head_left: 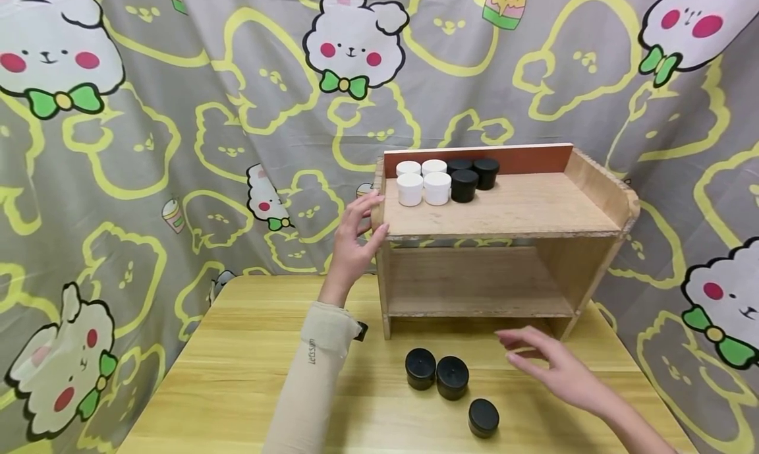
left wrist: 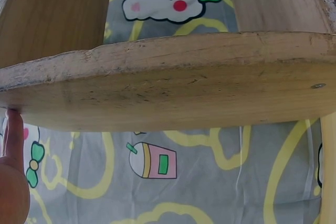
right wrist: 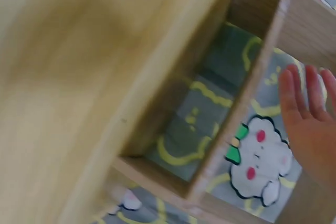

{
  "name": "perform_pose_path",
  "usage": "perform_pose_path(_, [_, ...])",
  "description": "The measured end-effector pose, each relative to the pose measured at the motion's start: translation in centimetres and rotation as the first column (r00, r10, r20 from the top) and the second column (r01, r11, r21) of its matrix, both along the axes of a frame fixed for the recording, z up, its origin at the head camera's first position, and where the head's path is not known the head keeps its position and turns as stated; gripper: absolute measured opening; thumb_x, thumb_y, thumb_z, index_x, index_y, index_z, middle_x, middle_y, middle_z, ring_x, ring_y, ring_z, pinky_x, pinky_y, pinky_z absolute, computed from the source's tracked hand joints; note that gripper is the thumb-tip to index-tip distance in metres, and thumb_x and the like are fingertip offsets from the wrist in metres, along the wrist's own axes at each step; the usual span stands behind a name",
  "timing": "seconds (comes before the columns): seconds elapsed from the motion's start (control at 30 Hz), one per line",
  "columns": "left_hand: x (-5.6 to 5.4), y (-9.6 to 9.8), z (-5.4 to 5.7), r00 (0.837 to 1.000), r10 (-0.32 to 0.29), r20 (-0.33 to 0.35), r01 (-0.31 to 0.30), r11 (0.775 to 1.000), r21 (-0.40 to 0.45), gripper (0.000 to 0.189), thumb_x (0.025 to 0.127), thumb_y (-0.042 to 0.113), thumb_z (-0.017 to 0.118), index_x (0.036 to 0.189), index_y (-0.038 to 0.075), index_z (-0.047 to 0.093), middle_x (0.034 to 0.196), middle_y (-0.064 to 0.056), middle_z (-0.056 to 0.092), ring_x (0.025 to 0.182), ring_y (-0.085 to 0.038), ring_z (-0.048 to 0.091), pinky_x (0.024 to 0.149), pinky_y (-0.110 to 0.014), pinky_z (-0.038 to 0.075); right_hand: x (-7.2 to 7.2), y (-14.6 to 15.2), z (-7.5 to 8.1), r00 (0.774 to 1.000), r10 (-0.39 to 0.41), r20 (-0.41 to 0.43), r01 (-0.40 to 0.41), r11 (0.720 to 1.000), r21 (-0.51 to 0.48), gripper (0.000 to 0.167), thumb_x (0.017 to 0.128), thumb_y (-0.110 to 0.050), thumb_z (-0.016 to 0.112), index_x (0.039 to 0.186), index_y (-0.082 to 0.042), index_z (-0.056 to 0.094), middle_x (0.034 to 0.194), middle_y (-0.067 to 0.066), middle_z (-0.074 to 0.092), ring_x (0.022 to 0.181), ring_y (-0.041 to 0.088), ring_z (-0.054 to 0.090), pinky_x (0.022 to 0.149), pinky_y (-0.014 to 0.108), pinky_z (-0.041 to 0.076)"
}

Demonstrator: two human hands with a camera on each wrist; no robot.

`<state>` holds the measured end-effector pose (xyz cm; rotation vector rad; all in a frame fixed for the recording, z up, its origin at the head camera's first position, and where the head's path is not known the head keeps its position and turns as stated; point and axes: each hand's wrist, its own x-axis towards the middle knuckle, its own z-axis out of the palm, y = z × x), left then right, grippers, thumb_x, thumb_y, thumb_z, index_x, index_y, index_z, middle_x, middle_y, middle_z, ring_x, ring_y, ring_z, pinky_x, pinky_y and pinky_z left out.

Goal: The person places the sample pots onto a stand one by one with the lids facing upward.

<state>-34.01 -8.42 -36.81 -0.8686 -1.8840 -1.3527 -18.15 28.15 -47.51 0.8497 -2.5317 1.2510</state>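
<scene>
A small two-tier wooden shelf stands at the back right of the table. My left hand rests on its left side panel, with fingertips near the top edge and the thumb by the front. On the top board, two rows of small round jars stand at the left: several white jars and, beside them, black jars. Before the shelf, a black jar stands close to another black jar; a third black jar is nearer to me. My right hand hovers right of these, holding nothing.
The wooden table stretches out to the left of the shelf. Behind everything hangs a grey patterned curtain. The shelf's lower board shows below the top one, and its right side panel rises near my right hand.
</scene>
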Motion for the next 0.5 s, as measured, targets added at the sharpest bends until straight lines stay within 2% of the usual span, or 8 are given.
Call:
perform_pose_path(0.17, [0.3,0.2,0.3,1.000,0.005,0.006,-0.005,1.000,0.007,0.047,0.095,0.005,0.072,0.140,0.011,0.060,0.155,-0.007,0.049,0.125,-0.031,0.059,0.097,-0.050,0.060,0.6,0.0,-2.5,0.990,0.122,0.071,-0.124,0.992,0.015,0.036,0.099,-0.005,0.066,0.136,-0.005,0.063,0.128,-0.002,0.068,0.113,0.004,0.065,0.089,0.029,0.061])
perform_pose_path(0.37, [1.9,0.7,1.2,1.000,0.015,0.007,-0.015,1.000,0.014,0.046,0.093,-0.003,0.069,0.138,0.000,0.058,0.153,-0.018,0.049,0.123,-0.040,0.059,0.097,-0.054,0.060,1.3,-0.1,-4.2,0.959,0.218,0.180,-0.218,0.976,-0.021,0.036,0.102,-0.008,0.063,0.138,-0.009,0.062,0.128,0.003,0.069,0.114,0.005,0.065,0.093,0.028,0.059])
perform_pose_path(0.47, [1.8,0.6,1.2,1.000,0.011,0.014,-0.011,1.000,0.014,0.046,0.094,-0.002,0.069,0.138,0.000,0.058,0.154,-0.016,0.048,0.124,-0.039,0.058,0.097,-0.054,0.060,1.4,-0.2,-4.8,0.936,0.270,0.225,-0.264,0.963,-0.058,0.037,0.103,-0.007,0.062,0.139,-0.009,0.061,0.130,0.009,0.067,0.115,0.008,0.066,0.094,0.027,0.059])
perform_pose_path(0.5, [1.4,0.6,0.8,1.000,0.015,0.017,-0.015,1.000,0.011,0.047,0.094,-0.001,0.069,0.139,0.002,0.058,0.155,-0.014,0.048,0.124,-0.037,0.058,0.097,-0.054,0.059,1.4,-0.2,-5.1,0.924,0.293,0.247,-0.283,0.956,-0.074,0.037,0.103,-0.007,0.061,0.140,-0.007,0.060,0.131,0.011,0.067,0.116,0.008,0.066,0.095,0.027,0.059])
